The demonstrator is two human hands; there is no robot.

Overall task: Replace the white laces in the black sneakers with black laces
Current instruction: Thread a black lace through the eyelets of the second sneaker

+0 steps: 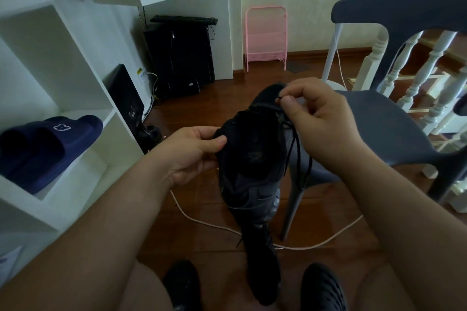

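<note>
I hold a black sneaker (252,156) in the air in front of me, its opening facing me and its toe pointing away. My left hand (194,151) grips the sneaker's left side near the collar, thumb on the edge. My right hand (316,118) pinches the tip of a black lace (295,149) at an upper eyelet on the right side. The rest of that lace hangs in loops below my right hand. A second black sneaker (262,267) lies on the floor under the held one. No white lace can be made out on either shoe.
A grey plastic chair (394,124) stands close on the right. White shelves (63,98) on the left hold navy slides (48,144). A white cable (290,245) runs over the wooden floor. My feet in black shoes (321,288) are at the bottom. White banisters (429,76) stand at far right.
</note>
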